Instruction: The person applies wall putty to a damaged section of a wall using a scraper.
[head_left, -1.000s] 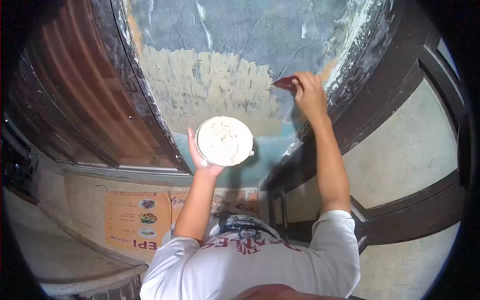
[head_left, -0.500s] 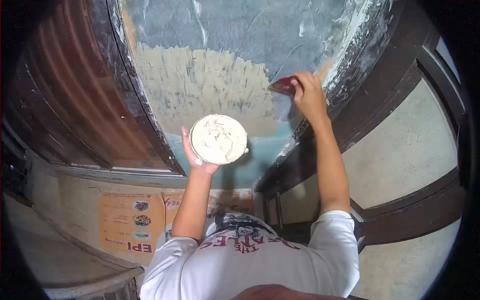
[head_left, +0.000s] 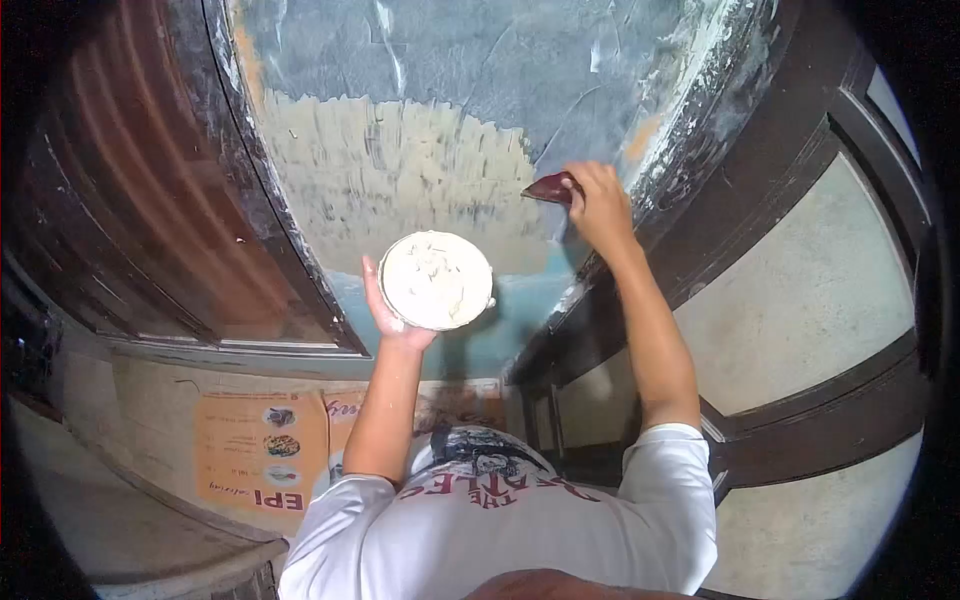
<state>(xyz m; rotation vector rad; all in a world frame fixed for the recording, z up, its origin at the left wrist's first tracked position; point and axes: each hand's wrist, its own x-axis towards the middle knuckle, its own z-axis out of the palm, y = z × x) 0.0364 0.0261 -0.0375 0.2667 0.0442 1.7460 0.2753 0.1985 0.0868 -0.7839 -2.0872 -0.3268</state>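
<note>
A round container of off-white paste (head_left: 437, 280) rests in my left hand (head_left: 385, 305), with the thumb up along its left rim and the other fingers hidden beneath. My right hand (head_left: 600, 208) grips a dark red scraper (head_left: 549, 188), its tip pointing left against the wall panel. Beige paste (head_left: 400, 165) with streaks of grey showing through covers the middle of the panel. Above it the surface is blue-grey (head_left: 450, 50), and a pale blue-green strip (head_left: 500, 335) shows below.
A brown wooden door or shutter (head_left: 150, 200) stands at the left. Dark frames with pale panels (head_left: 800, 290) are on the right. An orange printed banner (head_left: 260, 440) lies at the lower left. White smears mark the dark frame edge (head_left: 690, 110).
My right hand and the scraper have moved a little left and slightly down over the panel. My left hand holds the container in nearly the same place.
</note>
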